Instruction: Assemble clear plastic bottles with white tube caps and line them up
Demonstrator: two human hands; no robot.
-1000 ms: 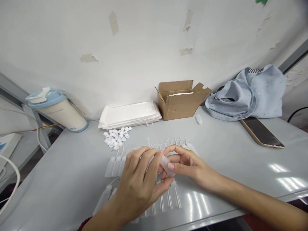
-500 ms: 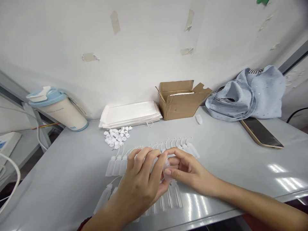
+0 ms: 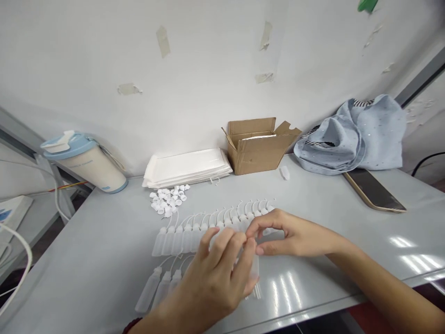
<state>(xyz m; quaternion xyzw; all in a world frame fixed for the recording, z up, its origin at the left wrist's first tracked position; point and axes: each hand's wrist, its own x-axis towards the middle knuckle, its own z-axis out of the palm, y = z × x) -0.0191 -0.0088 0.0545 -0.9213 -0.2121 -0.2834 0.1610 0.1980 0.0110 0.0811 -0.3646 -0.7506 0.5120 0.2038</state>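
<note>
My left hand [image 3: 222, 271] is closed around a translucent plastic squeeze bottle [image 3: 255, 265], mostly hidden behind its fingers. At the bottle's upper end, my right hand [image 3: 292, 234] has its thumb and forefinger bent together, close against the left fingertips; whatever they pinch is hidden. Behind the hands stands a row of similar bottles [image 3: 177, 241], with thin curved tubes rising from their tops. More bottles [image 3: 149, 290] lie in a nearer row, partly covered by my left hand and forearm. Small white caps [image 3: 168, 199] lie in a heap beyond the left end of the rows.
A stack of white sheets or envelopes [image 3: 187, 167] and an open cardboard box [image 3: 262, 150] sit by the wall. At left leans a cream tumbler [image 3: 93, 164] with a blue lid. A blue cloth bag [image 3: 347, 139], a phone [image 3: 375, 191] and a small white piece [image 3: 285, 173] are at right.
Both hands have shifted a little to the right with the bottle, uncovering more of the rear row. My right hand has turned, its fingers now over the bottle's upper end.
</note>
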